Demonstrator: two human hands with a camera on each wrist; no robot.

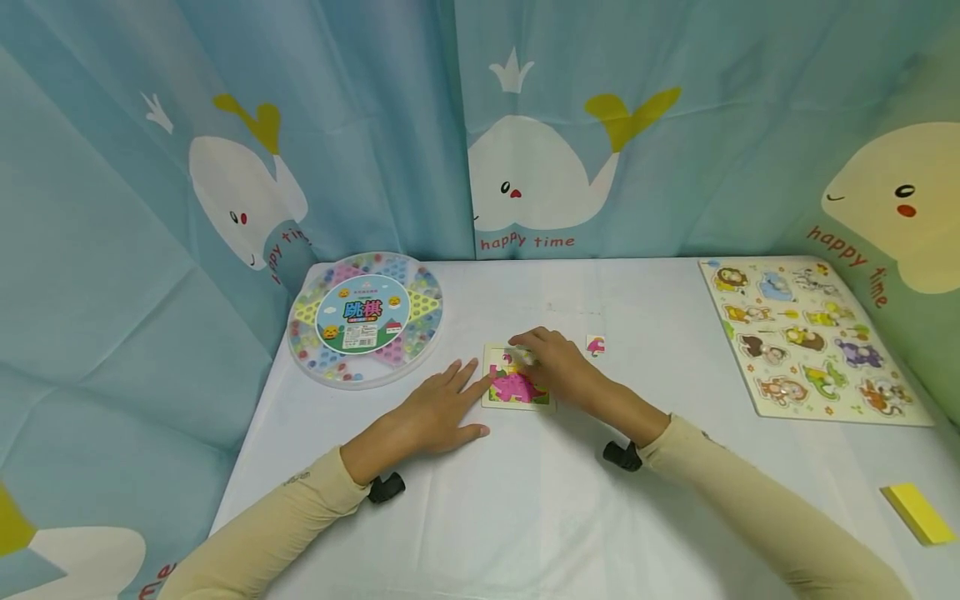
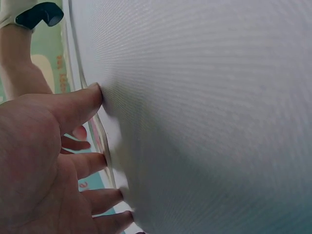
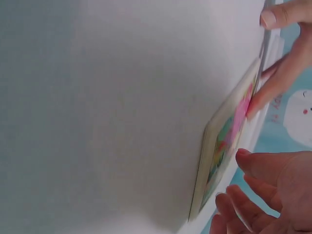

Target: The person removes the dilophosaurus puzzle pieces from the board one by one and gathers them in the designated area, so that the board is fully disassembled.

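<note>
A small framed jigsaw puzzle (image 1: 517,388) with a pink dinosaur picture lies flat on the white table. My left hand (image 1: 442,408) is spread beside it, palm down, and its index fingertip reaches the puzzle's left side. In the left wrist view the thumb and fingertips of the left hand (image 2: 53,161) rest at the tabletop. Over the puzzle's upper right part is my right hand (image 1: 562,367), hiding that corner. In the right wrist view its thumb and loosely bent fingers stand apart, with no piece showing between them. A loose puzzle piece (image 1: 596,345) with pink print lies right of that hand.
A round Chinese checkers set (image 1: 363,321) in a clear case stands at the back left. On the right lies an animal peg board (image 1: 817,342). Nearer the right front edge is a yellow block (image 1: 918,514). A printed curtain (image 1: 375,125) surrounds the table.
</note>
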